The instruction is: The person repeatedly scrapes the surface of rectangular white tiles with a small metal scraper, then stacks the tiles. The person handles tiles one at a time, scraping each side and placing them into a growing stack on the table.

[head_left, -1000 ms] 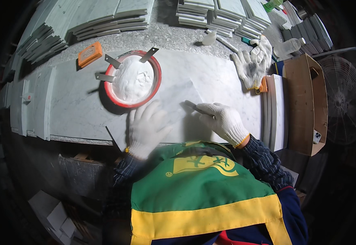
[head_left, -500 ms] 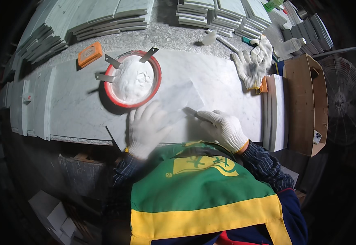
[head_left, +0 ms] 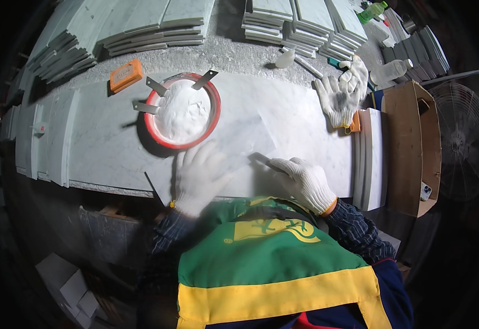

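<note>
My left hand (head_left: 198, 178), in a white knitted glove, lies on a pale marble tile (head_left: 250, 137) with its fingers stretched out, blurred by motion. My right hand (head_left: 304, 180), gloved the same way, is closed round a flat metal scraper (head_left: 263, 160) whose blade points left, over the tile's near part. Just beyond my left hand stands a red-rimmed bowl (head_left: 215, 118) of white powder or paste (head_left: 182, 112). Several flat metal blades (head_left: 204, 80) stick out over its rim.
An orange box (head_left: 125, 75) sits left of the bowl. Stacks of marble tiles (head_left: 264, 22) line the back. At right are spare white gloves (head_left: 338, 96), upright slabs (head_left: 372, 159), a cardboard box (head_left: 404, 148), a clear bottle (head_left: 393, 71) and a fan (head_left: 459, 142).
The whole view has shifted slightly, so the bench things sit a little lower. My left fingers are more blurred; my right hand keeps its hold on the scraper.
</note>
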Available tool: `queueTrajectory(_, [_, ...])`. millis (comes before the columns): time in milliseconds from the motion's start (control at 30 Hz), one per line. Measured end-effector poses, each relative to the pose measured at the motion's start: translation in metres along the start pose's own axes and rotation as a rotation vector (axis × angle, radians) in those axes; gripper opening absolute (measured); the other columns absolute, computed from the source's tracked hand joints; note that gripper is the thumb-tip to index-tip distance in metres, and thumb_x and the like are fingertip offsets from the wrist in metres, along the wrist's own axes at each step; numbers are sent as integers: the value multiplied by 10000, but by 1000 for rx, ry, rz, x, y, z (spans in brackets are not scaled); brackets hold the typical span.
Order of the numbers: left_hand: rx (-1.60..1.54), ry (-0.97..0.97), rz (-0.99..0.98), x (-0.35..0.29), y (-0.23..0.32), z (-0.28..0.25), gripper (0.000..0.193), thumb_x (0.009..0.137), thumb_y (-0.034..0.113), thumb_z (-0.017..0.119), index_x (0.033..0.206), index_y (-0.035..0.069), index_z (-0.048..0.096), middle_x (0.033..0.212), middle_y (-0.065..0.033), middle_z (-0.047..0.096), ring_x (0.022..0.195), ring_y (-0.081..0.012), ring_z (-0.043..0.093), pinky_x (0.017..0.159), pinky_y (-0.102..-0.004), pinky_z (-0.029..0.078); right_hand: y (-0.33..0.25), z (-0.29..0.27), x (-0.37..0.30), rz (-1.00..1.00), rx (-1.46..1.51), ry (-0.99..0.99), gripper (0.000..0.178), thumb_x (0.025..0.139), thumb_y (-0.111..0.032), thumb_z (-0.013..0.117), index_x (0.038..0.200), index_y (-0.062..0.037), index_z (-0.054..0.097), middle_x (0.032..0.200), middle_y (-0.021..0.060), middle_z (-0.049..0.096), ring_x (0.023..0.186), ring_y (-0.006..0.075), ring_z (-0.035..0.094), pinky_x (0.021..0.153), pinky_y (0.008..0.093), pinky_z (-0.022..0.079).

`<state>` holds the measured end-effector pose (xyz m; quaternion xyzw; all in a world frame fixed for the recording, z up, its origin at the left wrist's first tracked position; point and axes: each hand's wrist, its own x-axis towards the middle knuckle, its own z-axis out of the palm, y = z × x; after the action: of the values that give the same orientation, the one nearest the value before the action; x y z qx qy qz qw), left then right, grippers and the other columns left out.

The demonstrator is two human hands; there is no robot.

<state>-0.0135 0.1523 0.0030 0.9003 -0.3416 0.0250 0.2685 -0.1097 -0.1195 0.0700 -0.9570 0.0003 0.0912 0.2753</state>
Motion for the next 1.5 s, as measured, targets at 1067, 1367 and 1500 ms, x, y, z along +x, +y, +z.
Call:
queueTrajectory(1067, [-3, 17, 9, 1, 1, 0, 487, 722, 331, 904, 1142, 144, 744, 1417, -104, 654, 1300, -336, 575, 1081, -507, 417, 12, 21, 15, -150, -8, 57, 312, 954, -191, 742, 1266, -194, 751, 981, 88, 758, 853, 319, 730, 736, 408, 603])
queueTrajectory(1367, [-1, 14, 12, 0, 1, 0, 478, 721, 334, 902, 1132, 141, 751, 1421, -106, 655, 1299, -328, 577, 1084, -503, 415, 18, 17, 6, -150, -52, -16, 329, 946, -180, 742, 1274, -197, 744, 904, 74, 731, 818, 306, 710, 698, 419, 582])
queueTrajectory(1500, [-10, 15, 12, 1, 0, 0, 482, 716, 333, 905, 1132, 144, 752, 1428, -100, 653, 1296, -323, 576, 1083, -503, 414, 18, 18, 8, -162, -56, 21, 329, 945, -183, 746, 1274, -193, 743, 895, 79, 731, 826, 302, 713, 698, 416, 580])
